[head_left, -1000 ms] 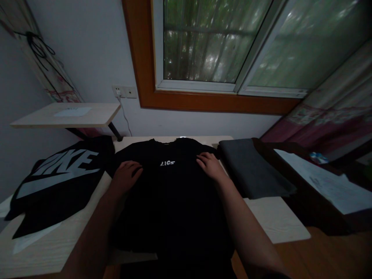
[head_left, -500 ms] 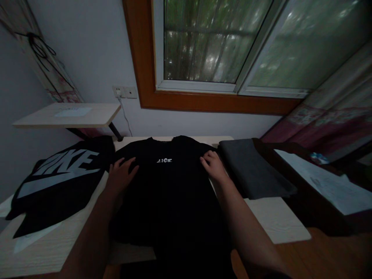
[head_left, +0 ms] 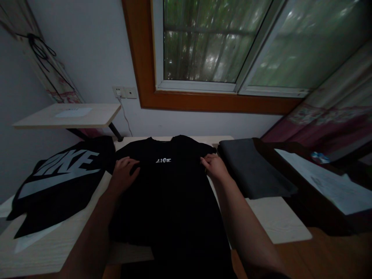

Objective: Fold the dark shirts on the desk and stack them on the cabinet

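A black T-shirt with small white lettering on its chest lies spread on the pale wooden table, its collar toward the wall. My left hand rests on the shirt's left side below the sleeve, fingers stretched out and thumb apart from them. At the shirt's right edge, just under the other sleeve, my right hand has its fingers bent and pressed together on the cloth. The shirt's lower end runs down toward me and is too dark to make out.
Left of the shirt lies a black garment with large white NIKE lettering, below a small raised shelf. A folded grey cloth lies to the right, beside a dark surface bearing a white sheet. Behind are a wall socket and a window.
My left hand has slid slightly right, its fingers closer together. My right hand's fingers have drawn in at the shirt's edge, and the chest lettering has shifted a little left.
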`<state>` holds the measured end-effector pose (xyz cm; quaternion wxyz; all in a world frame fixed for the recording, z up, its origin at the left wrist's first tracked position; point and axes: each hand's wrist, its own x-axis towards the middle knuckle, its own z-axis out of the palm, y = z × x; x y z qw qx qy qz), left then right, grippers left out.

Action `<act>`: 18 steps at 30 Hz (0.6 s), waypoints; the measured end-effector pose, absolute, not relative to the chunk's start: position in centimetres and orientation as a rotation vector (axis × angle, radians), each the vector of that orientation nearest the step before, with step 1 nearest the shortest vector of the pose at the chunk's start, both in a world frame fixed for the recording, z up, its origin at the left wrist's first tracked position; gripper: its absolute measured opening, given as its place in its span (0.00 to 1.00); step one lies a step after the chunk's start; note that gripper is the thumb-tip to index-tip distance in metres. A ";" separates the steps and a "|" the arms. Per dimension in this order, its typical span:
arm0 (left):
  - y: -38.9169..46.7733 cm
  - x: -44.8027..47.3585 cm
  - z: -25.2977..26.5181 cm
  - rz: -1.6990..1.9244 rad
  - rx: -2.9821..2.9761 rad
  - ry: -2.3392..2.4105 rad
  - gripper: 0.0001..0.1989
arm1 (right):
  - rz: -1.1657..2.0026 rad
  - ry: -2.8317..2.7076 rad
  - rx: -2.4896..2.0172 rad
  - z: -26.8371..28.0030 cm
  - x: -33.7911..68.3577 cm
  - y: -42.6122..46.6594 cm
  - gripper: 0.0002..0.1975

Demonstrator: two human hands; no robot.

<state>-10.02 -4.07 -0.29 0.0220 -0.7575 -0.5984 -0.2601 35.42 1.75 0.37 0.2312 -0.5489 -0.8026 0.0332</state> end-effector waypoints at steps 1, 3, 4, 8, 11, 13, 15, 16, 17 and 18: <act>-4.1 -9.9 -0.1 -0.823 -2.380 -1.797 0.14 | 0.068 -2.210 -1.540 0.5 35.4 1.7 0.22; -4.2 -9.7 0.3 -0.826 -2.457 -1.702 0.14 | 0.016 -2.216 -1.609 0.7 35.3 1.7 0.22; -4.3 -9.6 0.5 -0.816 -2.503 -1.662 0.15 | -0.008 -2.219 -1.640 0.9 35.2 1.6 0.22; -4.4 -9.5 0.6 -0.795 -2.624 -1.583 0.15 | -0.072 -2.230 -1.737 1.5 34.8 1.3 0.23; -4.3 -9.6 0.4 -0.800 -2.621 -1.612 0.15 | -0.095 -2.229 -1.790 1.8 34.6 1.2 0.24; -4.2 -9.8 0.2 -0.803 -2.616 -1.642 0.16 | -0.109 -2.244 -1.830 2.0 34.4 1.1 0.24; -4.2 -9.9 0.1 -0.820 -2.610 -1.666 0.15 | -0.144 -2.259 -1.875 2.2 34.2 1.0 0.24; -4.2 -9.9 0.1 -0.830 -2.603 -1.678 0.15 | -0.163 -2.263 -1.893 2.2 34.1 1.0 0.23; -4.2 -9.9 0.0 -0.840 -2.595 -1.691 0.14 | -0.178 -2.266 -1.904 2.3 34.0 0.9 0.23; -4.2 -9.9 0.0 -0.849 -2.588 -1.703 0.14 | -0.182 -2.269 -1.908 2.3 34.0 0.9 0.22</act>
